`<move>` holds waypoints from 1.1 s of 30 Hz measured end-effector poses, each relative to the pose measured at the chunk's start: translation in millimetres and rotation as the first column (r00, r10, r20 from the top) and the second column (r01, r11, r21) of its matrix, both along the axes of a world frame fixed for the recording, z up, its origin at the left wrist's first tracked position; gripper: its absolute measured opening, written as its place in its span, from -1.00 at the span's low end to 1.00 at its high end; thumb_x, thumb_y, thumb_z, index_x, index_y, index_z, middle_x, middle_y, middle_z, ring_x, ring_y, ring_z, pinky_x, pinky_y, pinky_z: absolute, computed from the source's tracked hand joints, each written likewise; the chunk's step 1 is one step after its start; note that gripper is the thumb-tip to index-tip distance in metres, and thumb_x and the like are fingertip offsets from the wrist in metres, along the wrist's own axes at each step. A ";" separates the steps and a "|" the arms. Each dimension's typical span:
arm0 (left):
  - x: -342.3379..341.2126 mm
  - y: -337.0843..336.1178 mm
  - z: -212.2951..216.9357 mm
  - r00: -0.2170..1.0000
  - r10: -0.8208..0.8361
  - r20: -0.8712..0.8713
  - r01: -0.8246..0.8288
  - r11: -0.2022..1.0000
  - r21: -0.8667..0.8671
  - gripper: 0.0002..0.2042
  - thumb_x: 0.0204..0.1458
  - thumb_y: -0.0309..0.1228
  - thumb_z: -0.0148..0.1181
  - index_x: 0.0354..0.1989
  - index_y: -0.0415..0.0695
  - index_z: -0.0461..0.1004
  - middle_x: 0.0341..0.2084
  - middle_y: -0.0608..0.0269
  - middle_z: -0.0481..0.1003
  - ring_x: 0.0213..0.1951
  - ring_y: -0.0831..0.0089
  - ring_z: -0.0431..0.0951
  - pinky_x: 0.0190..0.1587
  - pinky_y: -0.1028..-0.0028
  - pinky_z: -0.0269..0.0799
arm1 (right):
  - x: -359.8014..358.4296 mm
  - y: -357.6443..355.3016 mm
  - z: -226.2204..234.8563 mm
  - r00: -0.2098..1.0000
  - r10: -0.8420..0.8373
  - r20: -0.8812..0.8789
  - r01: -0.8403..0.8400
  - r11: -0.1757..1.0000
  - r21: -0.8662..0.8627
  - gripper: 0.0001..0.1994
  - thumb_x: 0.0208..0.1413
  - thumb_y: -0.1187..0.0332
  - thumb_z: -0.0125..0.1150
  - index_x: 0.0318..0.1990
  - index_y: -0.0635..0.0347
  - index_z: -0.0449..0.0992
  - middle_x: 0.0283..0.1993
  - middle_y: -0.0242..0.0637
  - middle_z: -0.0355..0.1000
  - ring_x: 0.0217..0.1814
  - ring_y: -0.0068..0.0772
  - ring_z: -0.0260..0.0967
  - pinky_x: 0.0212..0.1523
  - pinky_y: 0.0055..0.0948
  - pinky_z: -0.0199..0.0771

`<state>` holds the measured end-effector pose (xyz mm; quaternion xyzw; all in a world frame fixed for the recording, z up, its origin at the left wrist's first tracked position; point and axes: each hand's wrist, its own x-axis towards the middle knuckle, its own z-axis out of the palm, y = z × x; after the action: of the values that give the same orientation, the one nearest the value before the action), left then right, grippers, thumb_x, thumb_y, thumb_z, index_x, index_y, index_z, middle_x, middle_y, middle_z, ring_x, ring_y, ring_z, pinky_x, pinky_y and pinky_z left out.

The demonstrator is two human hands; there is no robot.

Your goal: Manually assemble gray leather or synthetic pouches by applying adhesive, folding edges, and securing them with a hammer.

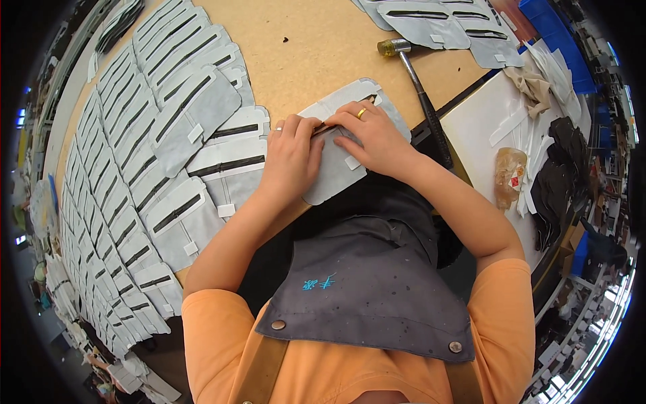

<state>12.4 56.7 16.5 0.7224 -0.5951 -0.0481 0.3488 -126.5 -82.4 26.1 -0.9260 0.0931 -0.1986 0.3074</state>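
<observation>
A light grey leather-like panel (330,172) with a white tab lies in front of me at the near edge of the board. Across its slot runs a dark strip (321,128), mostly covered by my fingers. My left hand (291,155) has its fingers bent and pressed together on the strip's left part. With thumb and fingers, my right hand (371,138) pinches the strip further right, its palm over the panel. The strip's far end shows beyond my right fingers. The two hands nearly touch at the fingertips.
Overlapping rows of similar grey panels (171,215) cover the left side, and more panels (431,25) lie at the far right. A hammer (418,87) rests right of my hands. White scraps, dark pieces (562,175) and a clear-brown container (510,176) occupy the white surface at right.
</observation>
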 end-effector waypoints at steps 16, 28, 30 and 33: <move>0.2 59.9 14.0 0.983 0.083 0.166 -0.109 0.982 0.155 -0.79 0.06 -0.56 0.10 -0.10 -0.16 0.44 -0.24 0.16 0.39 -0.17 0.17 0.37 -0.12 0.25 0.23 | 9.7 19.7 3.6 0.998 0.045 -0.041 -0.058 0.897 -0.439 -0.77 -0.03 0.51 0.09 -0.19 0.05 0.51 -0.14 -0.51 0.41 0.06 -0.48 0.32 0.26 -0.19 0.08; 0.8 50.0 16.0 0.994 0.045 0.103 -0.060 0.987 0.148 -0.83 0.00 -0.58 0.15 -0.21 -0.16 0.44 -0.23 0.18 0.40 -0.18 0.16 0.39 -0.12 0.27 0.25 | -41.2 -71.0 18.2 0.865 -0.501 -0.041 0.432 0.782 -0.449 -0.70 0.10 0.39 0.10 -0.01 0.22 0.43 -0.07 -0.19 0.41 0.04 -0.17 0.33 0.09 -0.08 0.25; -6.9 31.6 17.6 0.983 -0.127 0.129 0.122 0.991 0.046 -0.81 -0.02 -0.57 0.16 -0.20 -0.18 0.45 -0.15 0.17 0.42 -0.10 0.16 0.41 -0.08 0.27 0.28 | -60.5 -86.1 -8.0 0.756 -0.654 -0.026 0.569 0.676 -0.468 -0.68 0.15 0.35 0.09 0.03 0.30 0.39 -0.05 -0.04 0.38 -0.01 0.01 0.34 0.01 -0.07 0.32; -14.5 18.6 8.7 0.949 -0.225 0.222 0.227 0.974 0.019 -0.78 -0.02 -0.57 0.15 -0.15 -0.22 0.45 -0.07 0.15 0.42 0.00 0.16 0.41 0.00 0.26 0.30 | -56.9 -91.2 1.0 0.737 -0.649 -0.190 0.586 0.753 -0.298 -0.66 0.16 0.35 0.09 0.06 0.31 0.38 -0.12 0.01 0.39 -0.07 0.06 0.36 0.00 -0.11 0.33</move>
<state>-2.1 75.3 25.1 0.6493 -0.7093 -0.0044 0.2743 -183.4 -173.6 27.1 -0.8878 0.4171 -0.1648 0.1034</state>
